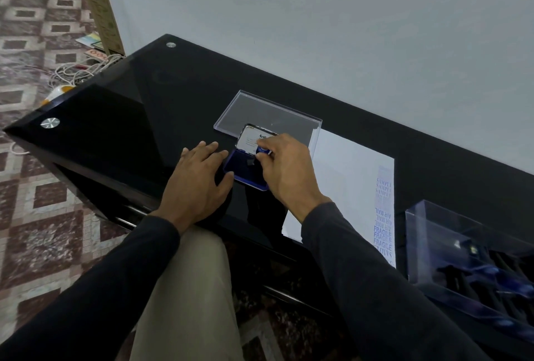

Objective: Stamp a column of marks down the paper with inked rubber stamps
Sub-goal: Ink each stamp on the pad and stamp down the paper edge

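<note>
Your right hand [284, 167] pinches one blue stamp [263, 150], set down on the one ink pad [245, 168], whose lid [254, 139] stands raised behind; your left hand [199, 180] lies flat, fingers straight, on the table [121, 129], thumb touching the pad's near edge; one paper [349, 176] lies just right of the pad, a single column of blue marks [383, 210] along its right edge; a clear box [468, 259] at far right holds several more stamps, too blurred to count.
</note>
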### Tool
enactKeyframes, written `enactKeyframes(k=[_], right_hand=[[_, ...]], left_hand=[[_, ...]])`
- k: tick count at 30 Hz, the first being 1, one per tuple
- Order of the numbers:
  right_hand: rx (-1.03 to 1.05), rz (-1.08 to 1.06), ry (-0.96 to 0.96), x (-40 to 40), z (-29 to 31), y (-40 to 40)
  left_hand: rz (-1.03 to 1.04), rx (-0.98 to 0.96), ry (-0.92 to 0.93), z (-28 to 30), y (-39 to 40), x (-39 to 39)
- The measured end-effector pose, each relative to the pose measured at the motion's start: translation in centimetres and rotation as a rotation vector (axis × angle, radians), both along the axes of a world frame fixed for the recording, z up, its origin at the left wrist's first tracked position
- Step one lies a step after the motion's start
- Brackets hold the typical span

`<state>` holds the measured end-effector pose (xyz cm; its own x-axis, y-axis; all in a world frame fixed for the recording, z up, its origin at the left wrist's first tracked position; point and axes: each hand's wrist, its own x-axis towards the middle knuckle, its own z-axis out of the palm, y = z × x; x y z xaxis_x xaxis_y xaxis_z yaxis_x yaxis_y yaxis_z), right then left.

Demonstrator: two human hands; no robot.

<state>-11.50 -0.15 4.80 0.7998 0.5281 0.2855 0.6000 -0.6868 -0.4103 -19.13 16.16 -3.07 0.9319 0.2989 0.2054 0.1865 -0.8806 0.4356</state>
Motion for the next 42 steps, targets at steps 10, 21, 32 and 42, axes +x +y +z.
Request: enactKeyframes(k=[10, 21, 32, 42], right_hand=[[0.037, -0.158, -0.03, 1.6, 1.4, -6.9], [0.021, -0.355, -0.045, 5.3, 2.0, -17.3], [0.03, -0.447, -0.048, 10.3, 1.6, -23.6], [0.017, -0.421, -0.031, 14.1, 0.1, -24.2]], left_hand=[[-0.119, 0.015, -0.077, 2.9, -5.8, 3.4], [-0.284, -0.031, -0.059, 3.7, -14.9, 8.5], [-0.376, -0.028, -0.023, 2.3, -20.0, 14.6], [-0.417, -0.021, 0.006, 0.9, -21.4, 19.9]])
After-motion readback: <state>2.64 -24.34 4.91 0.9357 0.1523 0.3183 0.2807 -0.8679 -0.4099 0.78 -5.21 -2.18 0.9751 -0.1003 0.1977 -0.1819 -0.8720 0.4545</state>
